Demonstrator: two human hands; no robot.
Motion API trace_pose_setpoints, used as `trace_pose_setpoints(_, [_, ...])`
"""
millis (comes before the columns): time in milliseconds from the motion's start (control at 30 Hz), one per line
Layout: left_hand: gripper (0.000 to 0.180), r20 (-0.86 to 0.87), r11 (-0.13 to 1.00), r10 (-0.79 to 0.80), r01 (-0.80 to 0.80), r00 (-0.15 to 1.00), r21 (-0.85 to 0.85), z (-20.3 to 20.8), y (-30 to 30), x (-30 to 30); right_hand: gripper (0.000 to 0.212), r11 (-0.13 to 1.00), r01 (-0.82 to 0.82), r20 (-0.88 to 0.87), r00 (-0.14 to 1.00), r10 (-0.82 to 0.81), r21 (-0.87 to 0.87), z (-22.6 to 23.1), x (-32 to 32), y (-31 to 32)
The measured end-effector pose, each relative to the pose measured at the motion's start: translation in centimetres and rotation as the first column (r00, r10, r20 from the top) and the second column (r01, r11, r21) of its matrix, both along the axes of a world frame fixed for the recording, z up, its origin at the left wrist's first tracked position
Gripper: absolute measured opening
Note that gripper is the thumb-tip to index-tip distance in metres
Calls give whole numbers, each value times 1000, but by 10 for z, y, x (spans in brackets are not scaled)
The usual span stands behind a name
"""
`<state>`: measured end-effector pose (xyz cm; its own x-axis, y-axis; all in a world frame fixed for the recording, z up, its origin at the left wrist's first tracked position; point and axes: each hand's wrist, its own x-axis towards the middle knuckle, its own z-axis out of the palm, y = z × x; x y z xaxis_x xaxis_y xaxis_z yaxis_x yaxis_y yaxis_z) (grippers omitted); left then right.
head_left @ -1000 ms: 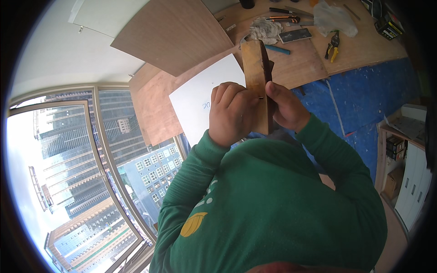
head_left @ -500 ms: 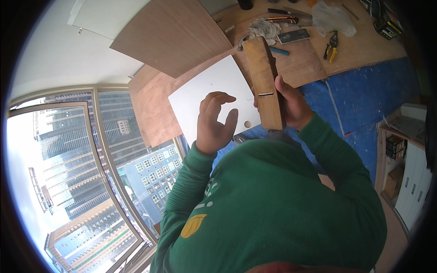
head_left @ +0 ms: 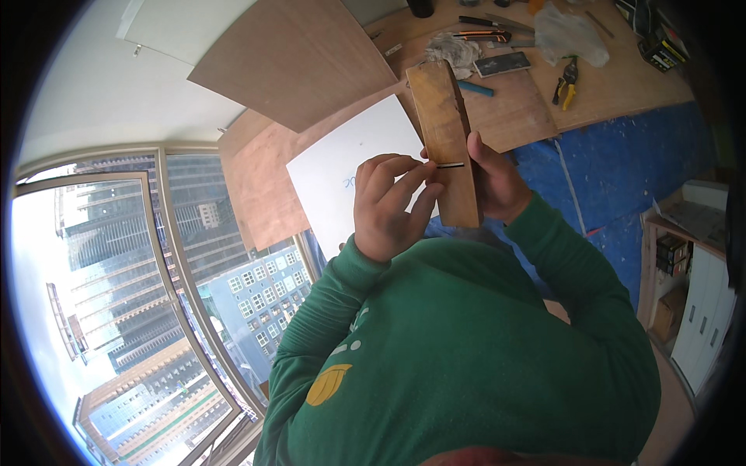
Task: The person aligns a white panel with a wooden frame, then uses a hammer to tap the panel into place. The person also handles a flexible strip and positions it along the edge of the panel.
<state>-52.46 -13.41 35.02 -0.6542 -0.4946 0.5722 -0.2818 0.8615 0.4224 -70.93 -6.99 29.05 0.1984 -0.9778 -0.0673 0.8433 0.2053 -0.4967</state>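
Note:
A wooden hand plane (head_left: 444, 109) is held up in front of my chest, its long flat sole facing me and one end tipped toward the bench. My right hand (head_left: 501, 182) grips it from the right side, thumb along the edge and the other fingers mostly hidden behind. Across the sole runs a narrow dark slot with a thin light edge. My left hand (head_left: 392, 198) reaches in from the left, its fingertips touching the sole at the slot's left end. Its thumb stays apart from the index finger, lower down near the plane's edge.
A white board (head_left: 334, 147) with marks lies behind my left hand. Brown plywood sheets (head_left: 295, 62) stand beyond it. On the bench are pliers (head_left: 569, 81), a utility knife (head_left: 482, 35), a dark sharpening block (head_left: 501, 64), a rag (head_left: 454, 53) and a plastic bag (head_left: 571, 35). Blue sheeting (head_left: 622, 155) hangs below.
My left hand has moved right, from above the white board onto the plane's slot. The plane has shifted slightly left, still in my right hand.

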Motion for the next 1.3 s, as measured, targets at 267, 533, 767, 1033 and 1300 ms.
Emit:
trace_pose_setpoints(267, [64,-27,968,69,-61,997,243,2,-7,-3,75,1000,-10,15,1000,10,21,-1,-5,4])
trace_pose_setpoints(533, [114,26,916,44,-50,999,399,-6,-24,-2,77,999,-41,-68,997,43,23,8,0,6])
trace_pose_setpoints(767, [101,1,889,112,-101,994,447,-10,-25,0,79,993,-117,-115,986,116,4,-6,-6,6])
trace_pose_setpoints(1033, [57,-11,679,296,-202,955,706,-53,-41,46,64,984,-19,-325,943,77,178,-46,-30,5])
trace_pose_setpoints(1300, [38,462,476,468,-655,753,586,-184,40,219,49,973,232,-994,-105,29,4,-183,-67,64])
